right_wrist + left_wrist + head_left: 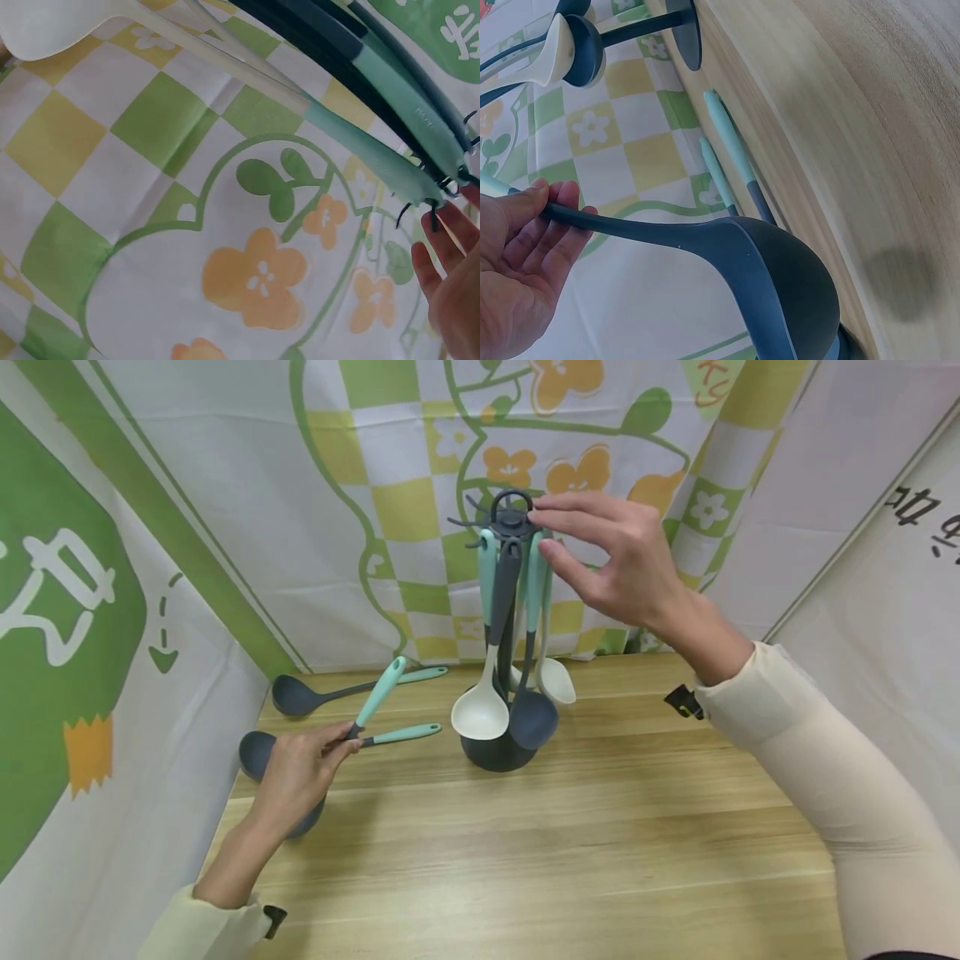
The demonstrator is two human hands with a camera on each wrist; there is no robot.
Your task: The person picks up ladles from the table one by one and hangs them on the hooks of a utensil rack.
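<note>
My left hand (296, 777) pinches a dark blue ladle (802, 292) by its stem, raised above the table. The ladle's mint handle (381, 693) slants up past my fingers. A dark utensil rack (512, 520) with a looped top and hooks stands at the back. My right hand (630, 556) is at its top, fingers extended and fingertips at the hub and hooks. From the rack hang a white ladle (480, 714), a dark blue spoon-like utensil (534, 722) and a white spoon (556, 681). Other hanging pieces are partly hidden.
Two dark utensils with mint handles lie on the wooden table (600, 860) at left: a back one (295, 695) and a nearer one (255, 753), partly behind my left hand. A patterned cloth (405, 510) hangs behind the rack; printed panels flank the sides.
</note>
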